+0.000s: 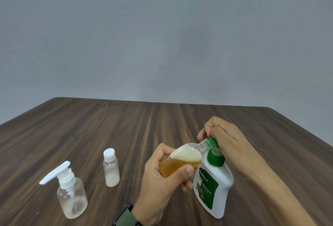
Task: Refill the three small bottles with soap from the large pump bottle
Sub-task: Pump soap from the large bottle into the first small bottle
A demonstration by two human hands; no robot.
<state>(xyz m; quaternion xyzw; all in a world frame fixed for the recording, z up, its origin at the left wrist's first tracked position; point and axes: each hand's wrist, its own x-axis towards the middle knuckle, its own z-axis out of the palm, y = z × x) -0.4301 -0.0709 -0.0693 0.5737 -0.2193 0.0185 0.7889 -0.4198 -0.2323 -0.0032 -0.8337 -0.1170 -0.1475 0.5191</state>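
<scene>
My left hand (163, 177) grips a small clear bottle (182, 160), tilted, holding amber soap with white foam on top. Its open neck meets the green pump nozzle of the large white Dettol bottle (212, 186), which stands on the table at the right. My right hand (221, 135) is curled over the green pump head (212, 142) from above. To the left stand a small capped bottle (111, 168) with a little white residue at its bottom and a clear bottle with a white pump top (70, 191).
The dark wood table (126, 126) runs back to a grey wall. A dark watch (126, 216) is on my left wrist. The table's right edge slants close behind my right forearm.
</scene>
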